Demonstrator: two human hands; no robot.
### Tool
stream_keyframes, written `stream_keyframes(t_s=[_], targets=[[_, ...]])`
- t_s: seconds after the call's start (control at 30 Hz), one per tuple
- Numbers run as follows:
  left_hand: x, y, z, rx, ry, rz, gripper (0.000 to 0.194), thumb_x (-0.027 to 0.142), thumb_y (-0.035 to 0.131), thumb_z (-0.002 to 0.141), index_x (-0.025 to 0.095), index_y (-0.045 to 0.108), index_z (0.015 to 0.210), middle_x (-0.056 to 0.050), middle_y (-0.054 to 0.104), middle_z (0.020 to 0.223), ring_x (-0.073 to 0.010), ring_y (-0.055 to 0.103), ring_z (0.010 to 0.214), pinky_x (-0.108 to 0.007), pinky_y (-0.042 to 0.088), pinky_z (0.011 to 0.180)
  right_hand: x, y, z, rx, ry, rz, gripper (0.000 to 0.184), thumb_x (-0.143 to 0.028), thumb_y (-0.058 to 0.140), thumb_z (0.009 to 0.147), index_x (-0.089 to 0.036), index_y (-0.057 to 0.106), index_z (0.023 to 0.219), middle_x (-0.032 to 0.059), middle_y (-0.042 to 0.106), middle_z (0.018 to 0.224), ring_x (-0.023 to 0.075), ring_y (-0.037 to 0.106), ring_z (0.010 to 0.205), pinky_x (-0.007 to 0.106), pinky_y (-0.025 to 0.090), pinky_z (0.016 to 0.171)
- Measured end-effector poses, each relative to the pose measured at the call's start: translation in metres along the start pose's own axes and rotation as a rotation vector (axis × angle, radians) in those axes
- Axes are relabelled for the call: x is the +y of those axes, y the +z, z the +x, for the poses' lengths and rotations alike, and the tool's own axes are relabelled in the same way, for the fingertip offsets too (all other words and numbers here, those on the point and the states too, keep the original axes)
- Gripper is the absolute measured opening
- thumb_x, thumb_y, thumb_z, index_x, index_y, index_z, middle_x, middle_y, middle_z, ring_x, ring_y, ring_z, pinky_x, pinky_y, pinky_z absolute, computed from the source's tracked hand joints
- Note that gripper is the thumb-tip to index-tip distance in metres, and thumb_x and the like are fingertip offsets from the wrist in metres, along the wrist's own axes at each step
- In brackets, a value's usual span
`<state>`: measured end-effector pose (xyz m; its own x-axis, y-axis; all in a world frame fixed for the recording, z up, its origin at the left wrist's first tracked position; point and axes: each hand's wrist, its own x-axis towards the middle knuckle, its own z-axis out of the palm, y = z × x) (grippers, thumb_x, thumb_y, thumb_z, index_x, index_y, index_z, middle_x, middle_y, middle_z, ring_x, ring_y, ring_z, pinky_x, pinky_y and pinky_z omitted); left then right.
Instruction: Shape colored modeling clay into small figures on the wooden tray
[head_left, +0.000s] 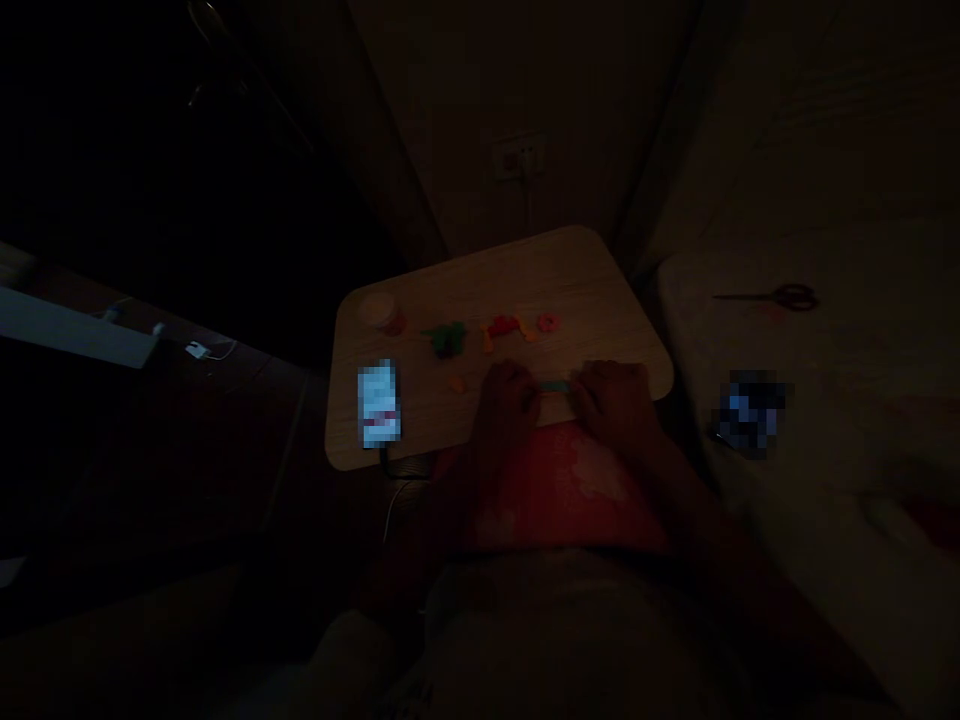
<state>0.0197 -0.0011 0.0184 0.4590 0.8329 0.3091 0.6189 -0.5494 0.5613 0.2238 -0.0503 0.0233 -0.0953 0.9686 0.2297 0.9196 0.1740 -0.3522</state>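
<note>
In the dim light, a short blue-green strip (555, 385) spans the gap between my two hands at the table's near edge. It may be a soft material, but I cannot make out what. At its left end the fingers of my left hand (507, 412) are curled closed. My right hand (616, 402) is closed at the other end, its thumb side towards the strip. Beyond my hands lie a red piece (504, 325), a yellow-orange piece (529, 330) and a pink ring-like piece (549, 323). A small orange lump (457, 384) sits left of my left hand.
The small wooden table (600, 280) also bears a dark green clump (448, 338), a lidded tub (382, 310) and a lit phone (379, 405) with a cable. On the pale surface to the right are scissors (787, 297) and a blurred-out lit object (750, 412). A wall socket (517, 157) is behind.
</note>
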Motion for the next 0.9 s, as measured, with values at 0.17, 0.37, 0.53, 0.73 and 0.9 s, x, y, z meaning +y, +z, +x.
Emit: stream_keyframes(t_s=[0.17,0.37,0.53,0.73,0.9], targets=[[0.000,0.000,0.003,-0.011,0.006,-0.003,0.011,0.012,0.073,0.081,0.019,0.066,0.086,-0.007,0.062,0.105,-0.0243,0.057,0.105,-0.042,0.052,0.097,0.006,0.002,0.003,0.032,-0.049,0.002,0.032,-0.034,0.050,0.100,-0.019,0.077,0.093,0.0115,0.071,0.097,0.0266,0.059,0.094,0.041,0.026,0.083],[0.002,-0.001,0.005,-0.035,-0.012,0.018,0.014,0.011,0.073,0.078,0.019,0.067,0.087,-0.008,0.061,0.108,-0.0257,0.056,0.107,-0.044,0.052,0.099,0.006,-0.001,0.009,0.004,-0.087,-0.023,0.031,-0.035,0.051,0.099,-0.018,0.077,0.093,0.0125,0.068,0.100,0.0272,0.055,0.095,0.042,0.025,0.084],[0.002,-0.003,0.005,-0.047,0.003,0.010,0.015,0.011,0.072,0.077,0.019,0.066,0.088,-0.008,0.060,0.109,-0.0255,0.055,0.108,-0.043,0.051,0.100,0.001,0.002,0.010,-0.010,-0.085,-0.055,0.032,-0.037,0.051,0.100,-0.019,0.077,0.097,0.0125,0.066,0.103,0.0284,0.053,0.098,0.042,0.025,0.085],[0.001,0.000,0.005,-0.057,0.000,0.040,0.019,0.012,0.073,0.073,0.019,0.064,0.089,-0.009,0.058,0.109,-0.0265,0.054,0.108,-0.044,0.050,0.099,0.003,0.005,0.009,-0.036,-0.091,-0.072,0.033,-0.039,0.052,0.100,-0.020,0.079,0.103,0.0136,0.064,0.108,0.0291,0.052,0.100,0.043,0.025,0.086],[0.002,-0.001,0.005,-0.071,0.005,0.054,0.021,0.011,0.071,0.074,0.019,0.062,0.091,-0.010,0.057,0.109,-0.0272,0.053,0.108,-0.044,0.049,0.100,0.005,0.004,0.011,-0.061,-0.120,-0.080,0.031,-0.037,0.052,0.100,-0.022,0.079,0.104,0.0133,0.063,0.107,0.0290,0.052,0.100,0.043,0.025,0.085]])
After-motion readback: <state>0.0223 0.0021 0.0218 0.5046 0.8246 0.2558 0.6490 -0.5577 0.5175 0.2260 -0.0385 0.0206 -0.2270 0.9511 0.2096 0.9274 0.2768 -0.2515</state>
